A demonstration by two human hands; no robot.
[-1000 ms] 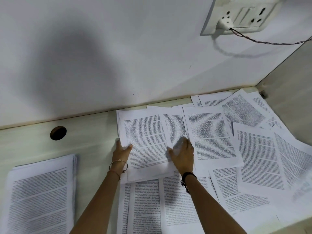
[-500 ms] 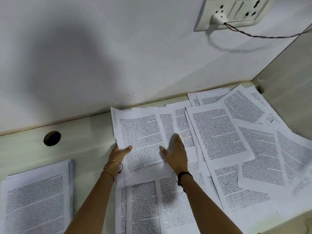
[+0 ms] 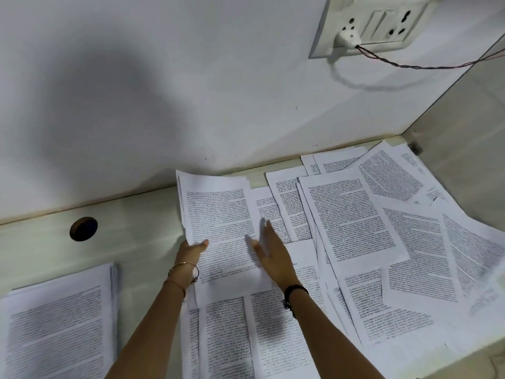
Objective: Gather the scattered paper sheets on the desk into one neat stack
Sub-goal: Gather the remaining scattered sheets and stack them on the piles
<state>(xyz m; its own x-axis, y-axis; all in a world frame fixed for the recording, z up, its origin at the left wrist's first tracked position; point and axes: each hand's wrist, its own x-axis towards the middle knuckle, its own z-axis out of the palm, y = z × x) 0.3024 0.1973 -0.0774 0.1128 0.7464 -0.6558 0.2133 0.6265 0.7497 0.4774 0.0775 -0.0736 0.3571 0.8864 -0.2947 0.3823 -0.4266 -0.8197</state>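
Note:
Printed paper sheets (image 3: 355,220) lie scattered and overlapping across the middle and right of the pale desk (image 3: 131,242). A small bundle of sheets (image 3: 218,222) is raised at its left edge. My left hand (image 3: 191,251) grips that edge, thumb on top and fingers beneath. My right hand (image 3: 269,250) lies flat with straight fingers on the sheets just right of the bundle. A gathered stack (image 3: 57,324) sits at the near left of the desk.
A round cable hole (image 3: 83,228) is in the desk left of the hands. A wall socket (image 3: 374,20) with a plug and a thin wire (image 3: 437,65) is at the upper right. A side panel (image 3: 464,127) closes the desk on the right.
My right hand has straightened from a curled press to flat fingers and slid a little right. The bundle's far end has lifted and moved back towards the wall. My left hand keeps its grip.

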